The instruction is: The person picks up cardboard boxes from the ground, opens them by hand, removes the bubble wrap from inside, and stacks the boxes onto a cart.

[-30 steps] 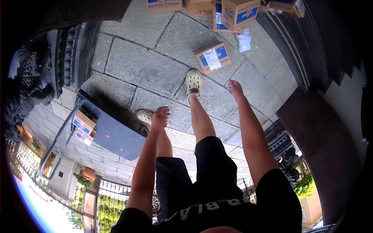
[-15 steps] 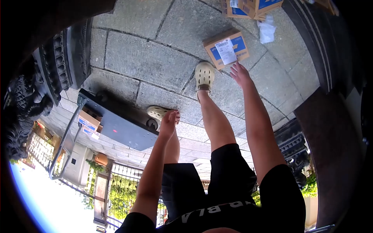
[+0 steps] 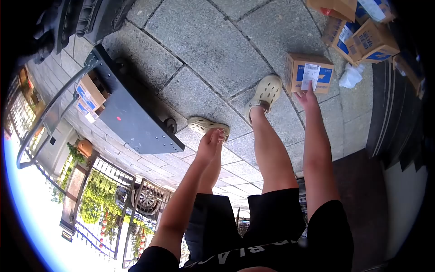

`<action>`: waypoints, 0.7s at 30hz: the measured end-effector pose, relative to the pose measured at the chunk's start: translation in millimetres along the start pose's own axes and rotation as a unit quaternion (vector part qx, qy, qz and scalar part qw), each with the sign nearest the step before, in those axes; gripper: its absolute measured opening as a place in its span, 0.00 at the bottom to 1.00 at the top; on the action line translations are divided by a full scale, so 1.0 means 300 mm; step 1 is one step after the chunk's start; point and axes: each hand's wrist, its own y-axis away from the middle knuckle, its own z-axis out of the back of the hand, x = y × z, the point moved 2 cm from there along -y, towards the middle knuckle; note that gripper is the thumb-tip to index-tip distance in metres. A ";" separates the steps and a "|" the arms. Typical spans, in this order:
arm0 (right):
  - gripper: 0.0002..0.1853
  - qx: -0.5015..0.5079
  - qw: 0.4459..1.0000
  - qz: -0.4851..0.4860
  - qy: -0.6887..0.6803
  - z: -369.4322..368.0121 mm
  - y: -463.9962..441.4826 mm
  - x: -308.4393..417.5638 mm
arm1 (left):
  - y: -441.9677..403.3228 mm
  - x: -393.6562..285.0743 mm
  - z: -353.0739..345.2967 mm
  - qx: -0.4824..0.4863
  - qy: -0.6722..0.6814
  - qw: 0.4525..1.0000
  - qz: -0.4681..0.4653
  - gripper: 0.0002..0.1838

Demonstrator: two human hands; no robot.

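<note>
A cardboard box (image 3: 294, 84) with blue print and a white shipping label (image 3: 311, 72) sits on the paving, just beyond my right shoe (image 3: 268, 90). My right hand (image 3: 308, 96) reaches over the box's near face with fingers apart. One finger overlaps the label and the thumb is at the lower edge; whether they touch cannot be made out. My left hand (image 3: 210, 144) hangs in front of my left shoe (image 3: 204, 124), its fingers loosely curled and nothing visible in them.
A dark flatbed cart (image 3: 136, 122) with a metal handle (image 3: 41, 113) stands at left, small cartons (image 3: 90, 93) on it. Several opened boxes (image 3: 369, 41) and a white plastic bag (image 3: 351, 75) lie at upper right. A metal gate (image 3: 102, 199) shows at lower left.
My view has turned, shifting the boxes rightward and bringing more of the pile into sight. My right hand has moved from the box's near edge to over its labelled face.
</note>
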 end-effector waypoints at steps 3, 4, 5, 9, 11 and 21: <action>0.36 0.043 0.999 0.022 0.003 -0.061 0.019 0.015 | -0.010 0.071 0.049 -0.006 0.027 1.000 -0.001 0.21; 0.32 0.041 0.998 0.043 -0.010 -0.088 0.035 0.029 | -0.007 0.099 0.062 -0.008 0.039 0.999 0.001 0.21; 0.32 0.036 0.998 0.043 0.001 -0.116 0.055 0.038 | 0.008 0.127 0.068 -0.009 0.052 0.999 0.005 0.21; 0.27 -0.100 0.977 0.108 0.157 -0.254 0.147 0.112 | 0.063 0.169 0.066 -0.022 0.100 0.995 -0.002 0.20; 0.31 -0.043 0.923 0.247 0.293 -0.354 0.244 0.104 | 0.101 0.126 0.064 -0.018 0.117 0.993 -0.016 0.19; 0.33 0.325 0.486 0.313 0.749 -0.947 1.313 -0.416 | 0.290 -0.083 0.223 -0.114 0.165 0.949 -0.244 0.69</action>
